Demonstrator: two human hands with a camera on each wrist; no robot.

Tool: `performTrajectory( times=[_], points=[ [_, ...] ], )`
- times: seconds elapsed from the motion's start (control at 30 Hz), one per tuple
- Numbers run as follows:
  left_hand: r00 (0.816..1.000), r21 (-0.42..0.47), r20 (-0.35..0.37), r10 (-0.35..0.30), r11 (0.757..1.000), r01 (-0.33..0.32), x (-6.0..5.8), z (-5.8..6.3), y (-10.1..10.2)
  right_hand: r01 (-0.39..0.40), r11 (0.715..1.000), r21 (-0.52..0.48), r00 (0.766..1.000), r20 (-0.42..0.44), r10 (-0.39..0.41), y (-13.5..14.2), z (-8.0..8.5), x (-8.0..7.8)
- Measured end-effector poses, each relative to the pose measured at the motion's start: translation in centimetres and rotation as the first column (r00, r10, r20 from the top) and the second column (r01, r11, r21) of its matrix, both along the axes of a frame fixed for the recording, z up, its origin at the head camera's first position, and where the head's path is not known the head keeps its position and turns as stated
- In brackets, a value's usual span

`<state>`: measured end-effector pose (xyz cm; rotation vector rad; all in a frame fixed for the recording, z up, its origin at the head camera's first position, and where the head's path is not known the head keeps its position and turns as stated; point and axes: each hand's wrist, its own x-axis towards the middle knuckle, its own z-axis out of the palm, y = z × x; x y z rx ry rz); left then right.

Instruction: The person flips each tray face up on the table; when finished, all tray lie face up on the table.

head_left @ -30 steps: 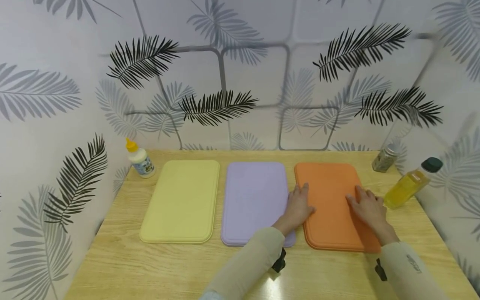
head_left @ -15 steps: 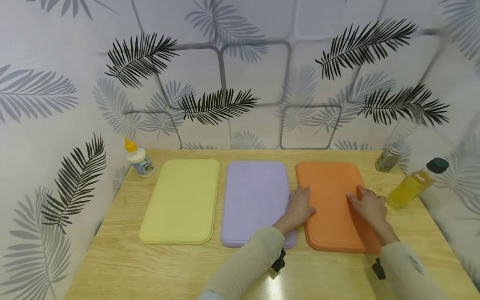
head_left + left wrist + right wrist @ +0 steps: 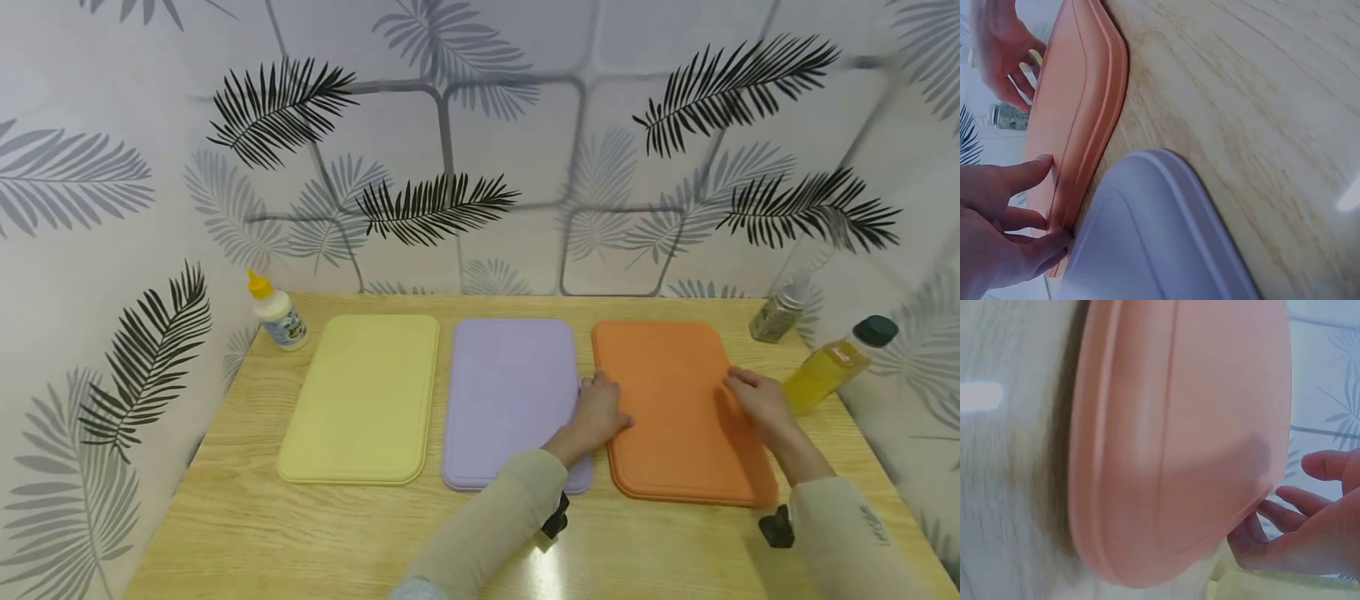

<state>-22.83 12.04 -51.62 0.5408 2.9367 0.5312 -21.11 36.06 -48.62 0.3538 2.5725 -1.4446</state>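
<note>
- No word, number or brand is coming through legibly in any of the three views.
- At the left of the head view, a mostly blue printed label [image 3: 286, 328] is wrapping the lower body of a white bottle [image 3: 273, 303] with a yellow tip; dark and light patches are showing in its print, all too small to make out.
- At the lower right of the head view, a short line of dark lettering [image 3: 874, 526] is running lengthwise along the pale right sleeve [image 3: 843, 542]; its characters are blurring together, so the wording is staying unreadable.
</note>
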Motion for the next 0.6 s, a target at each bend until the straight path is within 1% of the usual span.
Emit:
performTrajectory(
  times=[0.13,0.2,0.23,0.33,0.47,0.53,0.6],
  points=[
    [1.0,-0.05,-0.006,0.0,0.999,0.0,-0.1,0.4,0.2,0.013,0.995,0.102,0.995,-0.104,-0.002,0.1,0.4,0.0],
    [1.0,-0.067,-0.013,-0.005,0.998,0.004,-0.2,0.7,0.1,0.013,0.99,0.139,0.99,-0.143,0.007,0.1,0.8,0.1],
    [1.0,-0.068,-0.01,-0.007,0.998,0.006,-0.2,0.8,0.0,0.004,0.989,0.147,0.989,-0.145,0.017,0.2,1.0,0.2],
    [1.0,-0.026,0.028,0.001,1.0,0.0,-0.2,1.2,-0.2,-0.035,0.983,0.18,0.986,-0.152,0.063,0.4,1.8,0.4],
    [0.996,0.034,0.087,0.016,0.999,-0.019,-0.2,1.3,-0.5,-0.086,0.97,0.229,0.978,-0.169,0.126,0.9,3.0,0.4],
    [0.996,0.046,0.095,0.004,0.999,-0.008,-0.3,1.3,-0.5,-0.11,0.966,0.232,0.974,-0.167,0.151,1.3,3.6,0.2],
    [0.994,0.077,0.107,-0.006,0.997,-0.002,-0.3,1.4,-0.6,-0.136,0.962,0.237,0.974,-0.146,0.174,1.6,4.3,-0.1]
  ],
)
